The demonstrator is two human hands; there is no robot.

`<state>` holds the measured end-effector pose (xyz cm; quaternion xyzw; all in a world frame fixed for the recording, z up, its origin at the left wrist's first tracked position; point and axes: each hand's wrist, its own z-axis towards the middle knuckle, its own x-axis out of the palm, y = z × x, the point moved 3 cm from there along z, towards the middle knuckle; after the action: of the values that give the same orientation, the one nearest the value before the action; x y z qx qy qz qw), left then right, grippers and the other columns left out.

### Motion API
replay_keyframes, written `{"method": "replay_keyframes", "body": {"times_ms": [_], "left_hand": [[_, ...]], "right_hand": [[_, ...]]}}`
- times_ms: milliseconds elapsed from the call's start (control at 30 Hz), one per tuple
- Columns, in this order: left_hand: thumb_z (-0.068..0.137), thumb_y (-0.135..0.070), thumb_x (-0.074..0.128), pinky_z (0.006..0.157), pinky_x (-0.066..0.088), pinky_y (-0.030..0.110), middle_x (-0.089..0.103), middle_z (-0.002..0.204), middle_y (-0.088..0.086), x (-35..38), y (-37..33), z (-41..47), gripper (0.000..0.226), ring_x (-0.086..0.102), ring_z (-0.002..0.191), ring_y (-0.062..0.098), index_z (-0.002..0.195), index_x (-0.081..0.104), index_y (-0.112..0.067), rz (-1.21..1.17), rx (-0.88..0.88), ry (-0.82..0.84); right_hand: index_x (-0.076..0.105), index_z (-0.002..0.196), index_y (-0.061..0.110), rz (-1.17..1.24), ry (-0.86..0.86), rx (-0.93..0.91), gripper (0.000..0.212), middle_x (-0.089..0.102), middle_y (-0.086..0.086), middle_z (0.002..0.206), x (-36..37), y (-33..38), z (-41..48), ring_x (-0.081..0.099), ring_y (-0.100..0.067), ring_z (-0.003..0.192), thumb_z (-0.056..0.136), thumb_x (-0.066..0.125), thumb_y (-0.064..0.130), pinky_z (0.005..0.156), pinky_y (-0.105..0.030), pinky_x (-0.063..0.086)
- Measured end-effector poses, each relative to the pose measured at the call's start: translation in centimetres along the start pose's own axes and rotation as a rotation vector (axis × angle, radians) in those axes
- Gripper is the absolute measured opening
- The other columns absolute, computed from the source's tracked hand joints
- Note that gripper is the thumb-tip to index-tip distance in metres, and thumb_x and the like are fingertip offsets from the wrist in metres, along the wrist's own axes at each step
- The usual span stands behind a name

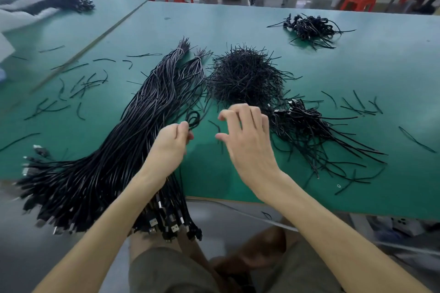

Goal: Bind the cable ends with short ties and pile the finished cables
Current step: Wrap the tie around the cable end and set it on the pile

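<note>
Left hand (175,143) pinching looped cable (192,119), right hand (247,140) just beside, fingers spread, holding nothing, ties heap (242,74) beyond both hands, finished cables (309,126) right of them, green bench (357,66)

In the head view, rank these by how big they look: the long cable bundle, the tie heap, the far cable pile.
1. long cable bundle
2. tie heap
3. far cable pile, smallest, though its distance from the camera makes that unsure
</note>
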<state>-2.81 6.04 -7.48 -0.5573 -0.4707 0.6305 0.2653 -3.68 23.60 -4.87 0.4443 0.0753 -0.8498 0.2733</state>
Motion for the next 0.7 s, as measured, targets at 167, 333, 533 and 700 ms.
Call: {"method": "replay_keyframes", "body": {"times_ms": [167, 333, 533, 700], "left_hand": [[0.111, -0.027, 0.034, 0.038, 0.026, 0.019, 0.031, 0.053, -0.013, 0.0, 0.0, -0.1, 0.035, 0.028, 0.041, 0.006, 0.084, 0.05, -0.012, -0.241, -0.058, 0.028], [0.111, -0.027, 0.034, 0.04, 0.027, 0.021, 0.032, 0.053, -0.012, 0.8, -0.1, -0.9, 0.034, 0.027, 0.045, 0.008, 0.086, 0.051, -0.011, -0.259, -0.058, 0.077], [0.111, -0.027, 0.034, 0.042, 0.027, 0.023, 0.035, 0.054, -0.012, 1.3, -0.5, -1.5, 0.035, 0.029, 0.045, 0.009, 0.086, 0.053, -0.01, -0.262, -0.048, 0.101], [0.111, -0.027, 0.035, 0.041, 0.026, 0.024, 0.034, 0.059, -0.007, 1.7, -0.6, -1.5, 0.035, 0.029, 0.045, 0.01, 0.087, 0.054, -0.01, -0.286, -0.046, 0.101]], "right_hand": [[0.057, 0.117, 0.015, 0.081, 0.417, 0.369, 0.045, 0.05, -0.003, 0.116, 3.0, -1.2, -0.9, 0.04, -0.023, 0.112, 0.096, 0.059, 0.054, 0.098, -0.034, 0.037], [0.063, 0.115, 0.011, 0.005, 0.531, 0.334, 0.035, 0.057, -0.007, 0.115, 3.5, -2.0, -1.0, 0.045, -0.026, 0.11, 0.106, 0.047, 0.041, 0.094, -0.034, 0.037], [0.054, 0.103, 0.009, -0.125, 0.615, 0.271, 0.012, 0.058, -0.013, 0.115, 3.1, -1.9, -0.9, 0.042, -0.026, 0.098, 0.106, 0.048, 0.019, 0.081, -0.032, 0.032], [0.048, 0.115, 0.006, 0.043, 0.56, 0.352, 0.028, 0.055, -0.012, 0.115, 2.2, -2.3, -1.4, 0.047, -0.028, 0.109, 0.107, 0.05, 0.032, 0.085, -0.033, 0.04]]}}
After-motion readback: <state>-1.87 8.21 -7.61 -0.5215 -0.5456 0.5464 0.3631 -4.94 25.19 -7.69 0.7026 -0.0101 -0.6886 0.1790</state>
